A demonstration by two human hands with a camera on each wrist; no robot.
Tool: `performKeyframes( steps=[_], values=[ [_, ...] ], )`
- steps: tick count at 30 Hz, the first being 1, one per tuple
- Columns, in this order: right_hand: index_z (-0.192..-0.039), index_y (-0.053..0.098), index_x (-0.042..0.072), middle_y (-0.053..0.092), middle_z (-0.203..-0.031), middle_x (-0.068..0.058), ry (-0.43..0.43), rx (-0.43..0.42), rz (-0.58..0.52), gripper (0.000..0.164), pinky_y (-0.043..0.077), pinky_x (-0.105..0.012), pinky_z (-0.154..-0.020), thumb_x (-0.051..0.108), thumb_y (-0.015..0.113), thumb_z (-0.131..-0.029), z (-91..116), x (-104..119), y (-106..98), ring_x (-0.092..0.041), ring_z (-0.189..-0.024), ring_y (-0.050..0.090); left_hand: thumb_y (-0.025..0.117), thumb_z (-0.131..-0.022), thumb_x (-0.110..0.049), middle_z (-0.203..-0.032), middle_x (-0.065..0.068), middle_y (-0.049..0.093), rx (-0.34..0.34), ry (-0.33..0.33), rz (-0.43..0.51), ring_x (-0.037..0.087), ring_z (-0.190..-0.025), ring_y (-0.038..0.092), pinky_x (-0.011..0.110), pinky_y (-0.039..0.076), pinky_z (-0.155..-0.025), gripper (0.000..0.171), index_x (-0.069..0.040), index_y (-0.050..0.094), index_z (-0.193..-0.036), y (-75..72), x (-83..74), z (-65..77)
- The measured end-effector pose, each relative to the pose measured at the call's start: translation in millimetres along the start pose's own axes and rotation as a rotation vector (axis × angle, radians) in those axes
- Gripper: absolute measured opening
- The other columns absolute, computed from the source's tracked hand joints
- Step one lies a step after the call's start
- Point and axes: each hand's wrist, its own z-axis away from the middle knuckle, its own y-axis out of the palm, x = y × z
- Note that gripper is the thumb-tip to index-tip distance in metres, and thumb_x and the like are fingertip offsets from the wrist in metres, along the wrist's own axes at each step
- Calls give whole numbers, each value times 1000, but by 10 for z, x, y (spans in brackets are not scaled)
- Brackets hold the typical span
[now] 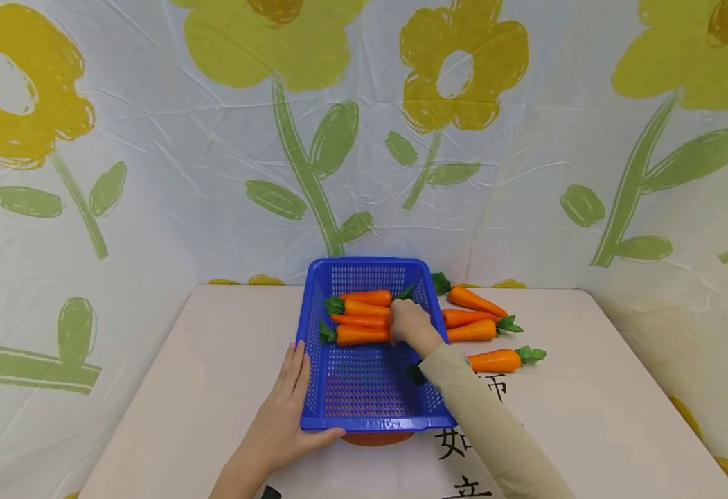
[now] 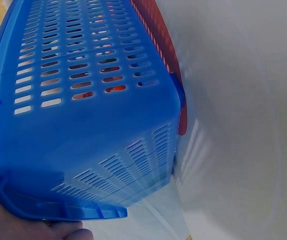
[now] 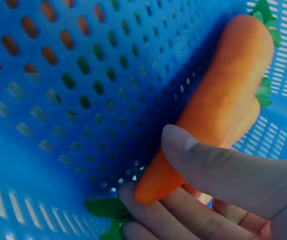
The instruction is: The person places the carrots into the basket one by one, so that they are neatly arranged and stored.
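Note:
A blue plastic basket (image 1: 376,424) with perforated walls stands in the middle of the table. Side by side across its far half lie several orange carrots (image 1: 364,335) with green leafy tops. My right hand (image 1: 412,322) reaches in over the right rim and pinches a carrot (image 3: 228,75) near its tapered end, thumb on top and fingers underneath. With straight fingers along the left wall and the thumb by the front rim, my left hand (image 1: 279,416) rests at the basket's near left corner. In the left wrist view, fingertips (image 2: 78,234) show beside the basket rim (image 2: 43,212).
More carrots (image 1: 494,360) lie on the table to the right of the basket, leaves mostly pointing right. A red object (image 1: 376,438) shows from under the basket's front. Black written characters (image 1: 454,443) mark the tabletop. A flower-printed cloth (image 1: 214,173) hangs behind the table.

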Motion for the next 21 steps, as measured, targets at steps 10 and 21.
performKeyframes(
  steps=[10, 21],
  values=[
    [-91, 67, 5, 65, -84, -12, -44, -38, 89, 32, 57, -46, -61, -1, 83, -64, 21, 45, 67, -29, -71, 61, 69, -72, -76, -163, 22, 12, -23, 22, 6, 40, -149, 13, 20, 3, -116, 126, 9, 24, -153, -8, -5, 2],
    [-90, 67, 5, 67, -88, -14, -39, -76, 93, 15, 57, -51, -66, 3, 75, -76, 28, 41, 43, -34, -78, 65, 69, -72, -76, -163, 23, 12, -25, 30, 6, 40, -149, 13, 20, 3, -116, 126, 9, 24, -153, -2, -5, 5]
  ],
)
